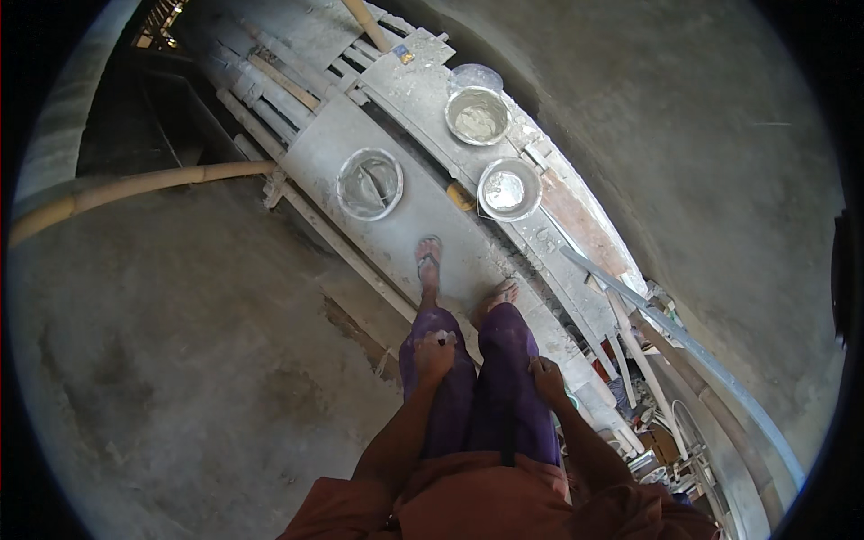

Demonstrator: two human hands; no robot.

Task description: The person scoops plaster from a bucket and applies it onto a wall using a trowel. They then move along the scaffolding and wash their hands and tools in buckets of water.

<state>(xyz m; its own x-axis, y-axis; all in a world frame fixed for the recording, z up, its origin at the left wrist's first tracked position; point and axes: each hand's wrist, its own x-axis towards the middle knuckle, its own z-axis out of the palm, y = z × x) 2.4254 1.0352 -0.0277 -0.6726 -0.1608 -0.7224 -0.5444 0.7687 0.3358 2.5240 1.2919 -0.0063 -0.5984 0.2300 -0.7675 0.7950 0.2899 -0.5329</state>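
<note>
I stand on a grey plank platform point(423, 211) and look down at my legs in purple trousers point(504, 378). My left hand point(435, 353) rests on my left thigh, curled into a fist around a small pale object point(443, 338) that I cannot identify. My right hand point(547, 378) lies against the outside of my right thigh and holds nothing. My feet in sandals point(429, 261) point towards three round metal pans. The nearest pan point(508, 189) and the far pan point(478, 115) hold grey mortar. The left pan point(370, 184) looks nearly scraped out.
A bamboo pole point(135, 184) runs out to the left from the platform's edge. A long metal straightedge point(684, 342) leans along the right side by the curved plastered wall point(702, 135). Rough boards and poles lie beyond the pans. A concrete floor point(180, 360) lies far below on the left.
</note>
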